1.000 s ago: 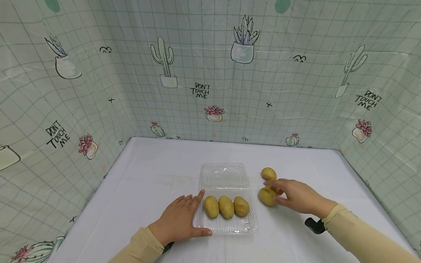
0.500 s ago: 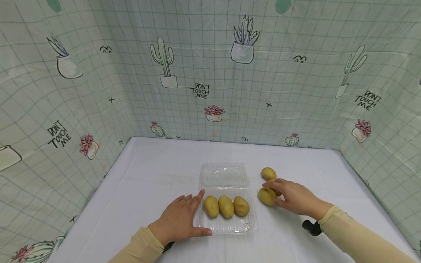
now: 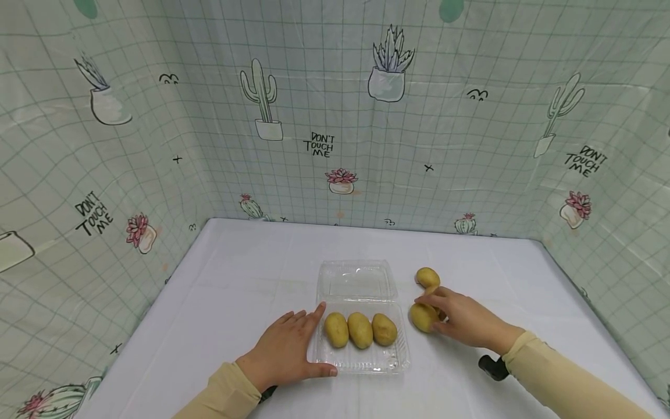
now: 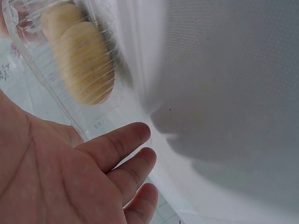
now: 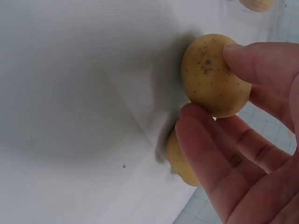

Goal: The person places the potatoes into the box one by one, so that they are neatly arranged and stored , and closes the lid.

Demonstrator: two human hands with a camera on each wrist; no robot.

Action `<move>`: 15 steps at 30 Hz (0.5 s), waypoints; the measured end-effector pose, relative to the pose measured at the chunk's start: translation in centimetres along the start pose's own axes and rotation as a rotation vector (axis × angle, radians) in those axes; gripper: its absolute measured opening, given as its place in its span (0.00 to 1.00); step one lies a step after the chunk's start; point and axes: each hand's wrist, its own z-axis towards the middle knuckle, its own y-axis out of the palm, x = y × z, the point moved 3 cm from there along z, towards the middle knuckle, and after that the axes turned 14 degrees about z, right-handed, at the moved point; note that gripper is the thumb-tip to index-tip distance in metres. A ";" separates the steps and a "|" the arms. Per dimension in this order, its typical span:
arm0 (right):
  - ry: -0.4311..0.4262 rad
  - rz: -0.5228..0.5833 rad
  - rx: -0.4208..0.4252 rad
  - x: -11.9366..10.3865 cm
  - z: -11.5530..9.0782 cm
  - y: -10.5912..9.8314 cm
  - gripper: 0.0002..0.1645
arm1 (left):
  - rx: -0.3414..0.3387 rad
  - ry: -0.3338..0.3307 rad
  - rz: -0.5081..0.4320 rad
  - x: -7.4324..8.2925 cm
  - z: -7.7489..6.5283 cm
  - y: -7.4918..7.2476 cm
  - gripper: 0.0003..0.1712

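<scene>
My right hand [image 3: 460, 317] pinches a yellow potato [image 3: 423, 318] just right of the clear container. In the right wrist view, the thumb presses one side of this potato [image 5: 212, 77] and the fingers curl round the other side. My left hand [image 3: 285, 349] lies with spread, straight fingers along the left side of the clear plastic clamshell container [image 3: 361, 364]. Its index finger and thumb reach the container's edge. Three potatoes [image 3: 360, 330] sit in a row inside the base. The hinged lid [image 3: 357, 280] lies back, away from me.
Another potato [image 3: 427, 277] lies on the white tablecloth [image 3: 251, 273] beyond my right hand, partly hidden by the fingers in the right wrist view. A grid-patterned curtain [image 3: 335, 105] with cactus drawings rises behind the table and along both sides.
My right hand has closed in on the nearer loose potato and shifted slightly left and toward me, the potato moving a little with it. The left hand and the container have stayed still.
</scene>
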 end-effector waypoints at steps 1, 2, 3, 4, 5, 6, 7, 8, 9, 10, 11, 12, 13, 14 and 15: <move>-0.007 0.009 -0.005 0.0 0.0 0.1 0.29 | 0.000 -0.001 0.000 0.0 0.0 0.0 0.67; -0.013 0.018 -0.012 0.0 0.0 0.2 0.29 | 0.001 -0.001 0.000 0.0 0.0 0.0 0.67; -0.013 0.021 -0.019 0.1 0.0 0.3 0.29 | 0.001 -0.001 0.000 0.0 0.0 0.0 0.67; -0.014 0.027 -0.030 0.1 0.0 0.4 0.29 | 0.003 -0.001 0.002 0.0 0.0 0.0 0.67; -0.013 0.032 -0.041 0.2 0.0 0.5 0.29 | 0.004 -0.001 0.003 0.0 0.0 0.0 0.67; -0.010 0.035 -0.048 0.2 0.1 0.6 0.30 | 0.005 -0.002 0.005 0.0 0.0 0.1 0.67; -0.004 0.039 -0.057 0.2 0.1 0.6 0.30 | 0.006 -0.002 0.006 0.0 0.0 0.1 0.67; 0.000 0.043 -0.063 0.3 0.1 0.7 0.30 | 0.006 -0.002 0.007 0.0 0.0 0.1 0.67; 0.003 0.046 -0.070 0.2 0.2 0.8 0.30 | 0.006 -0.002 0.007 0.0 0.0 0.1 0.67; 0.006 0.053 -0.077 0.2 0.2 0.8 0.30 | 0.006 -0.002 0.007 0.0 0.0 0.0 0.67; 0.006 0.058 -0.083 0.1 0.2 0.8 0.30 | 0.005 -0.002 0.007 0.0 0.0 0.0 0.67; 0.006 0.060 -0.089 0.1 0.2 0.9 0.30 | 0.003 -0.002 0.005 0.0 0.0 0.0 0.67; 0.006 0.063 -0.095 0.0 0.2 0.9 0.30 | 0.001 -0.003 0.004 0.0 0.0 0.0 0.67; 0.006 0.066 -0.100 0.0 0.3 0.9 0.31 | -0.001 -0.003 0.001 0.0 0.0 0.0 0.67; 0.008 0.068 -0.106 -0.1 0.3 0.9 0.31 | -0.002 -0.004 0.001 0.0 0.0 0.0 0.67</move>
